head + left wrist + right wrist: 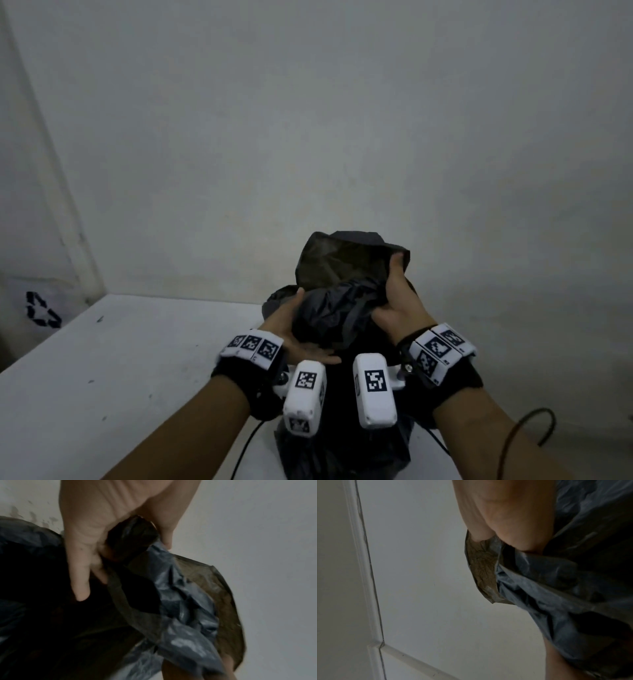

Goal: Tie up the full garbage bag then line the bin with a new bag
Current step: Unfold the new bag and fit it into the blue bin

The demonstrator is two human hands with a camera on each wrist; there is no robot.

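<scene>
The black garbage bag (339, 308) stands at the middle of the head view, its top gathered between both hands and a thin translucent flap (339, 263) rising behind. My left hand (294, 325) grips the bunched plastic from the left; in the left wrist view its fingers (82, 563) curl round a twisted dark wad (132, 536). My right hand (397, 301) pinches the flap and the gathered neck from the right, and the right wrist view shows the fingers (510, 524) clamped on grey-black plastic (547, 588). The bin is hidden under the bag.
A white floor (120, 377) spreads to the left, and a plain grey wall (342, 120) stands close behind the bag. A white surface with a black recycling symbol (42, 310) sits at the far left. Cables (527, 435) trail from the wrist cameras at bottom right.
</scene>
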